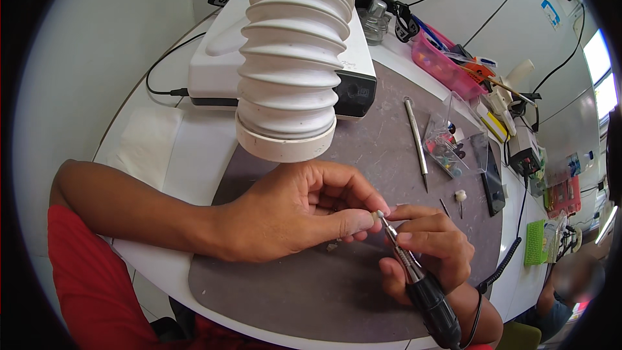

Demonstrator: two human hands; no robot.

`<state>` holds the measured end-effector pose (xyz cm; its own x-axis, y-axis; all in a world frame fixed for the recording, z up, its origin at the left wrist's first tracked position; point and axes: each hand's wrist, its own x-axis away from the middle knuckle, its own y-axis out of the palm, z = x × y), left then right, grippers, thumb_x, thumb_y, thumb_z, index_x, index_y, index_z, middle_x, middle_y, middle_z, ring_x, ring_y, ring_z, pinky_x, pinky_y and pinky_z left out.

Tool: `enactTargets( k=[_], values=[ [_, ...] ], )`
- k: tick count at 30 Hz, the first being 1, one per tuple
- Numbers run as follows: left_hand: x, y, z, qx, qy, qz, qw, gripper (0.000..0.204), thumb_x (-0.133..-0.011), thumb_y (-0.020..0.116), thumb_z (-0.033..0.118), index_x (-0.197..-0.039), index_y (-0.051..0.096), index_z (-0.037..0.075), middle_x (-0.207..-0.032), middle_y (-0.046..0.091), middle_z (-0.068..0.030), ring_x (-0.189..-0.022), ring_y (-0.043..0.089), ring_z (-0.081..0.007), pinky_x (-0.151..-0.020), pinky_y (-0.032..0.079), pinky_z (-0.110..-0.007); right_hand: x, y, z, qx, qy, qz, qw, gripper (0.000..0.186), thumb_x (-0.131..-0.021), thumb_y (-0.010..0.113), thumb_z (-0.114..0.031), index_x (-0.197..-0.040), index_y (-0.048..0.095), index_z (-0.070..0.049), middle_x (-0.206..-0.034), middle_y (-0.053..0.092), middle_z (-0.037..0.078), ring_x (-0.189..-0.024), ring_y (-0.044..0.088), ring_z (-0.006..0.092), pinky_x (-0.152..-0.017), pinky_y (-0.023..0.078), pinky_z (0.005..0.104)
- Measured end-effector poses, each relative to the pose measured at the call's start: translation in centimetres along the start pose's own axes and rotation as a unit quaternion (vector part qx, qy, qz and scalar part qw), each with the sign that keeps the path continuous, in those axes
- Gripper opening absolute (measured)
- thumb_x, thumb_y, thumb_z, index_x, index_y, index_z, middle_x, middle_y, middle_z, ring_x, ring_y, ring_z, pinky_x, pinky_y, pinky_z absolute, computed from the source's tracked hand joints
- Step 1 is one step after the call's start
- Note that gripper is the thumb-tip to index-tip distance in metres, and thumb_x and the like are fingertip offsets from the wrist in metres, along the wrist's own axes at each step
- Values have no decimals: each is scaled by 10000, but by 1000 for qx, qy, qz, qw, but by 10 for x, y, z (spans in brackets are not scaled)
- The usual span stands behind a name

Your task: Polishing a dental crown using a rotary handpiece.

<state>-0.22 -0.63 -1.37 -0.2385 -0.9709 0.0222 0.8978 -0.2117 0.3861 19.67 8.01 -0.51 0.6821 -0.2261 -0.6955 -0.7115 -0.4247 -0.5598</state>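
Lower centre of frame, over the grey round mat (363, 155) on the counter: left hand (298, 210) pinches a small pale piece (374, 220) steady, right hand (431, 246) clenched pen-style round a black-and-silver rotary handpiece (414, 272), tip meeting the piece.

It was a small workshop: a white suction hose (291, 58) hung at twelve o'clock, tool boxes (447, 61) at two o'clock

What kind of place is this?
Probably a small workshop bench for fine craft work: a white ribbed suction hose hangs over a grey mat, and the right hand holds a rotary handpiece.
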Motion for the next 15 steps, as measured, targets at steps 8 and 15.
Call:
enactTargets(
  k=[8,15],
  values=[
    [1,1,2,-2,-4,0,1000,190,-897,596,62,-1073,590,-11,-969,642,-80,-856,602,-82,-794,505,-225,0,0,0,-6,-5,-1,1000,320,-663,788,-68,-883,567,4,-714,629,129,-739,686,320,-587,554,326],
    [-1,1,1,11,-7,1,1000,194,-897,599,69,-1074,586,-10,-973,644,-84,-865,604,-85,-797,507,-230,1,-1,2,-2,5,13,1000,330,-666,786,-62,-897,561,5,-721,629,129,-749,688,321,-590,552,322]
  ],
)
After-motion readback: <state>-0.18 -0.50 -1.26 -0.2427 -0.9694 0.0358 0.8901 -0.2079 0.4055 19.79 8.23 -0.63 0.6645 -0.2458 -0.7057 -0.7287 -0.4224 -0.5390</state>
